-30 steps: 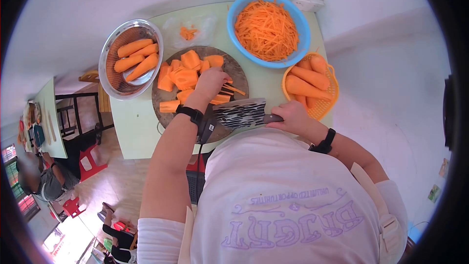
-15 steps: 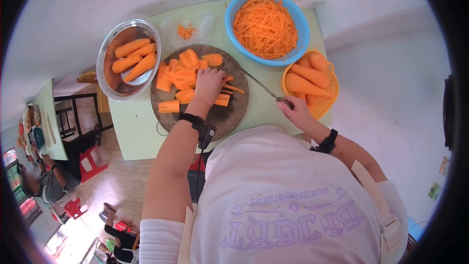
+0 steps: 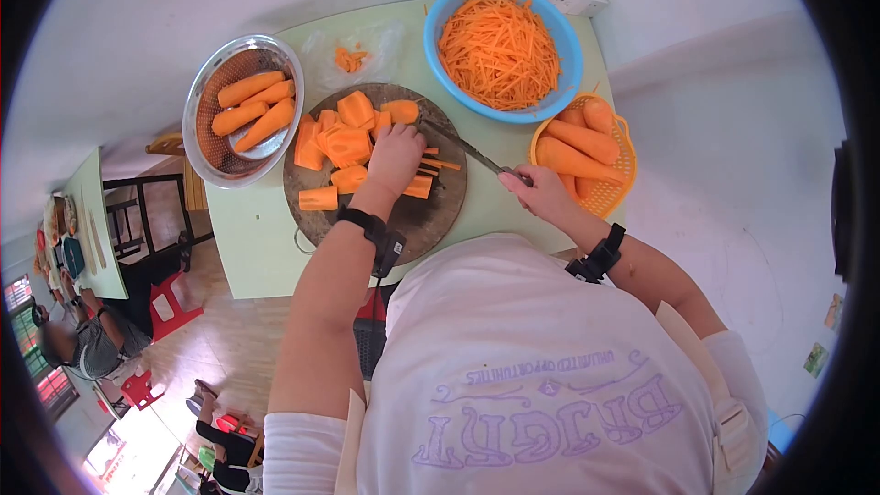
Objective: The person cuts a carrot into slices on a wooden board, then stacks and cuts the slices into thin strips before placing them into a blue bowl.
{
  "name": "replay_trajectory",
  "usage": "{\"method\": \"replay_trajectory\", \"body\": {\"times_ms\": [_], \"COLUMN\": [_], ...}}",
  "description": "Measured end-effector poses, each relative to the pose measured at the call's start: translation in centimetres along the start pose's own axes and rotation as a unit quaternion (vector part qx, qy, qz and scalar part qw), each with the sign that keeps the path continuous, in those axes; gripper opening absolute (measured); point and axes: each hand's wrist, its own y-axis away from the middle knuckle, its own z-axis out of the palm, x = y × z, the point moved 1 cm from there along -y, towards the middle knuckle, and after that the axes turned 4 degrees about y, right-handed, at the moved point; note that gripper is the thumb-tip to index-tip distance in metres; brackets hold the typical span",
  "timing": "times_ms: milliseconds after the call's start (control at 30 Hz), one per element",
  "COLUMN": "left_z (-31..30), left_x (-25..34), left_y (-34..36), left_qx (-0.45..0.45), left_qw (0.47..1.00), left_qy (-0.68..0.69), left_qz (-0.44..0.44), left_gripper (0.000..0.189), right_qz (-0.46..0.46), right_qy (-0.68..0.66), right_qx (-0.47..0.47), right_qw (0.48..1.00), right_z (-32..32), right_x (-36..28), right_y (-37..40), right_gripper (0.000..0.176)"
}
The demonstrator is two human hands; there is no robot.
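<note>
The left hand [image 3: 396, 154] is curled over thin carrot slices [image 3: 422, 185] on the round chopping board [image 3: 431, 215], fingers bent and pressing them down, while the right hand [image 3: 541, 192] is clenched round the handle of the cleaver [image 3: 458, 145], whose blade stands edge-on just right of those fingertips. With the edge this close to the knuckles, a slice skidding out from under the hand — or the blade glancing off the carrot — could, I judge, bring it onto a finger; the chunks [image 3: 344, 142] crowding the board's far left leave little room.

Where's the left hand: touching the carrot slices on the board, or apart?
Touching. Head view: the left hand lies on the carrot slices, which stick out from under it.
</note>
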Motion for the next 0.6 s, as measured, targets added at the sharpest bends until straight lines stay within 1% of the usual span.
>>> {"method": "replay_trajectory", "body": {"times_ms": [33,67,133,267,333,367,433,467,533,567,600], "left_z": [-0.2,-0.6,-1.3,-1.3,-0.1,0.0,0.0,0.2,0.6,0.7,0.8], "left_x": [-0.2,-0.3,-0.2,-0.5,-0.9,-0.7,-0.6,-0.4,-0.2,0.1,0.4], "left_y": [-0.2,-0.3,-0.5,-0.1,0.3,0.4,0.8,1.2,1.9,2.1,2.3], "left_qx": [-0.013,-0.013,-0.045,-0.036,0.045,0.044,0.129,0.129,0.137,0.137,0.158], "left_qw": [0.998,0.998,0.989,0.985,0.993,0.992,0.987,0.987,0.977,0.977,0.972], "left_qy": [-0.028,-0.027,-0.07,-0.074,0.008,0.009,0.07,0.07,0.162,0.162,0.172], "left_qz": [0.058,0.058,0.124,0.151,0.113,0.114,0.059,0.059,-0.001,-0.002,0.008], "left_gripper": [0.009,0.009,0.011,0.011,0.01,0.01,0.008,0.008,0.015,0.015,0.016], "right_qz": [0.017,0.018,0.05,0.061,0.088,0.088,0.082,0.082,0.066,0.066,0.054], "right_qy": [-0.012,-0.011,-0.02,-0.036,-0.054,-0.056,-0.05,-0.051,-0.021,-0.02,-0.006], "right_qx": [-0.011,-0.011,-0.03,-0.052,-0.061,-0.06,-0.066,-0.066,-0.053,-0.054,-0.046], "right_qw": [1.0,1.0,0.998,0.996,0.993,0.993,0.993,0.993,0.996,0.996,0.997], "right_z": [0.0,0.0,0.2,0.5,0.6,0.6,0.6,0.6,0.5,0.5,0.4], "right_x": [0.1,0.1,0.2,0.9,1.4,1.4,1.0,0.9,0.8,0.7,0.5], "right_y": [0.0,0.1,0.5,0.7,0.7,0.8,1.0,1.1,1.1,1.1,1.1], "right_gripper": [0.048,0.048,0.049,0.049,0.05,0.05,0.051,0.051,0.053,0.053,0.053]}}
